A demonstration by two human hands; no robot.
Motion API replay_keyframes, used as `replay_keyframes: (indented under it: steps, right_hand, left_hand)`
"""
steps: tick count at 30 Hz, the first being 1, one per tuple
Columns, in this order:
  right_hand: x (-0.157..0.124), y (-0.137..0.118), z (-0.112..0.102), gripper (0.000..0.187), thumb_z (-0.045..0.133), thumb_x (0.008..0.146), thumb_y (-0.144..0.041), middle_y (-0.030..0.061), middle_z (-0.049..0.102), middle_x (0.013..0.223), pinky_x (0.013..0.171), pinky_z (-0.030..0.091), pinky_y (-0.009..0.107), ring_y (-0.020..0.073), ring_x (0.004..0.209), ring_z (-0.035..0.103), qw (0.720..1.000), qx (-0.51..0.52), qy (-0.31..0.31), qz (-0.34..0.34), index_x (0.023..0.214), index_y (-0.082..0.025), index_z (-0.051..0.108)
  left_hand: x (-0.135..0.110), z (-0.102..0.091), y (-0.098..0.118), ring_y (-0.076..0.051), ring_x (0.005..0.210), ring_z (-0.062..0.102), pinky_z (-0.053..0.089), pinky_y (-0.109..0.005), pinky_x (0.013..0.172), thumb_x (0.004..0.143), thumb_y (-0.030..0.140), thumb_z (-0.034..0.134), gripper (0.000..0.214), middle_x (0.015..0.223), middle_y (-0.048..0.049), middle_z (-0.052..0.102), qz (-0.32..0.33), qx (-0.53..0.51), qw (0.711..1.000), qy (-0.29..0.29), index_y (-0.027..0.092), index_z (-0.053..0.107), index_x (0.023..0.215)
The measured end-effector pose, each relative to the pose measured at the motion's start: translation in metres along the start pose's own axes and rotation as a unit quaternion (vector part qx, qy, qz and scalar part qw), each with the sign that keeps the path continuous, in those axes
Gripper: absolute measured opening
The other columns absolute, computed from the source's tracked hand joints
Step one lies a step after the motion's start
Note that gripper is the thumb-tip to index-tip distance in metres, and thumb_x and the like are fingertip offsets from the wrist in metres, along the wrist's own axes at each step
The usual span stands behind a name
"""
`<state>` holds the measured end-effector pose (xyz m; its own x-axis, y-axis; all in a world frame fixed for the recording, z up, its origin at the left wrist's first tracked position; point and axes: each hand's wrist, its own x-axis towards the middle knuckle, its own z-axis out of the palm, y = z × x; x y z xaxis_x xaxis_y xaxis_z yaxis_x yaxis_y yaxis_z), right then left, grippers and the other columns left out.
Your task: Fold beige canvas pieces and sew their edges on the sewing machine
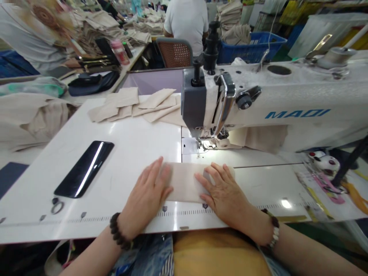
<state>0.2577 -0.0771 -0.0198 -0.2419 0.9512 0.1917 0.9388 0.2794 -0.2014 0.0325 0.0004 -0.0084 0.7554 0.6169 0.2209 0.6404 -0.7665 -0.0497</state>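
Note:
A beige fabric piece (184,182) lies flat on the white sewing table, in front of the needle area. My left hand (151,188) rests at its left edge, fingers stretched out and partly on the cloth. On the right part of the same piece, my right hand (222,189) lies with its fingers spread. Just beyond the cloth stands the sewing machine (197,99), its presser foot (211,145) lit by a small lamp. Neither hand grips the fabric; both press on it from above.
A dark phone (84,168) and a metal ring (57,206) lie to the left. Beige fabric pieces (126,105) are piled behind. Pink-handled scissors (329,188) lie among tools at right. Beyond are a blue basket (254,50) and a seated person (186,27).

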Motion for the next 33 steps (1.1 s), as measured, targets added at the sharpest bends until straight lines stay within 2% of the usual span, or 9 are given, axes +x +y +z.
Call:
replay_keyframes:
  steps: [2, 4, 6, 9, 12, 15, 17, 22, 33]
  right_hand:
    - [0.0, -0.001, -0.003, 0.042, 0.048, 0.086, -0.038, 0.0119, 0.05, 0.12, 0.098, 0.021, 0.056, 0.0323, 0.117, 0.036, 1.0, -0.01, 0.008, -0.003, 0.124, -0.02, 0.048]
    - [0.003, 0.0, -0.01, 0.041, 0.046, 0.087, -0.036, 0.0135, 0.053, 0.117, 0.095, 0.024, 0.055, 0.0312, 0.111, 0.041, 1.0, -0.011, 0.008, -0.005, 0.122, -0.014, 0.049]
    - [0.007, 0.006, -0.019, 0.035, 0.044, 0.088, -0.031, 0.0137, 0.057, 0.111, 0.088, 0.033, 0.047, 0.0268, 0.1, 0.048, 1.0, 0.005, -0.011, -0.024, 0.116, -0.011, 0.052]
    - [0.021, 0.023, -0.03, 0.024, 0.04, 0.089, -0.021, 0.0103, 0.061, 0.104, 0.073, 0.038, 0.035, 0.0201, 0.084, 0.051, 0.992, 0.009, -0.061, -0.114, 0.103, -0.013, 0.059]
    - [0.038, 0.042, -0.033, 0.025, 0.039, 0.089, -0.015, 0.0079, 0.06, 0.109, 0.069, 0.037, 0.033, 0.0182, 0.079, 0.051, 0.978, -0.033, -0.077, -0.193, 0.104, -0.015, 0.059]
    - [0.05, 0.055, -0.028, 0.026, 0.038, 0.09, -0.016, 0.0075, 0.061, 0.107, 0.069, 0.037, 0.033, 0.0182, 0.078, 0.05, 0.973, -0.051, -0.063, -0.218, 0.108, -0.015, 0.058]
    - [0.053, 0.06, -0.022, 0.027, 0.037, 0.091, -0.018, 0.0076, 0.06, 0.108, 0.071, 0.038, 0.034, 0.0184, 0.081, 0.05, 0.975, -0.036, -0.042, -0.217, 0.108, -0.015, 0.057]
    - [0.052, 0.061, -0.011, 0.027, 0.035, 0.091, -0.017, 0.0087, 0.058, 0.111, 0.074, 0.039, 0.033, 0.018, 0.084, 0.051, 0.981, 0.002, -0.008, -0.194, 0.105, -0.013, 0.058]
    - [0.054, 0.057, -0.014, 0.03, 0.033, 0.093, -0.026, 0.0055, 0.056, 0.078, 0.061, 0.035, 0.026, 0.0141, 0.064, 0.049, 0.995, -0.004, 0.004, -0.1, 0.105, -0.016, 0.059]
  left_hand:
    - [0.005, -0.006, 0.012, -0.027, 0.111, 0.049, 0.043, -0.04, 0.09, 0.092, 0.028, 0.038, 0.035, 0.125, -0.0157, 0.048, 0.073, -0.04, 0.996, -0.021, 0.012, 0.043, 0.122]
    - [0.017, -0.009, 0.019, -0.024, 0.1, 0.054, 0.046, -0.038, 0.085, 0.091, 0.032, 0.041, 0.033, 0.113, -0.0119, 0.056, 0.087, -0.061, 0.993, -0.056, 0.013, 0.048, 0.116]
    - [0.036, -0.006, 0.016, -0.026, 0.1, 0.053, 0.045, -0.041, 0.086, 0.089, 0.04, 0.044, 0.039, 0.112, -0.0131, 0.056, 0.05, -0.058, 0.994, -0.076, 0.01, 0.05, 0.114]
    - [0.071, 0.002, -0.002, -0.028, 0.111, 0.048, 0.038, -0.045, 0.095, 0.087, 0.045, 0.044, 0.049, 0.124, -0.0164, 0.049, 0.029, -0.034, 0.995, -0.087, 0.007, 0.047, 0.117]
    - [0.102, 0.007, -0.016, -0.032, 0.119, 0.04, 0.034, -0.049, 0.097, 0.086, 0.039, 0.05, 0.046, 0.129, -0.0178, 0.044, 0.049, 0.002, 0.994, -0.099, 0.007, 0.045, 0.12]
    - [0.119, 0.007, -0.013, -0.027, 0.11, 0.048, 0.041, -0.04, 0.091, 0.088, 0.024, 0.049, 0.029, 0.12, -0.015, 0.05, 0.1, -0.01, 0.988, -0.115, 0.009, 0.05, 0.112]
    - [0.123, 0.005, -0.006, -0.023, 0.103, 0.051, 0.042, -0.035, 0.088, 0.088, 0.024, 0.048, 0.024, 0.114, -0.0136, 0.053, 0.125, -0.038, 0.983, -0.127, 0.008, 0.053, 0.106]
    - [0.124, 0.008, 0.0, -0.027, 0.109, 0.047, 0.037, -0.04, 0.094, 0.085, 0.041, 0.051, 0.042, 0.113, -0.0152, 0.053, 0.119, -0.078, 0.984, -0.106, 0.006, 0.05, 0.11]
    - [0.128, 0.019, -0.013, -0.027, 0.12, 0.042, 0.028, -0.043, 0.102, 0.085, 0.042, 0.051, 0.046, 0.121, -0.0154, 0.052, 0.116, -0.085, 0.983, -0.11, 0.008, 0.048, 0.115]
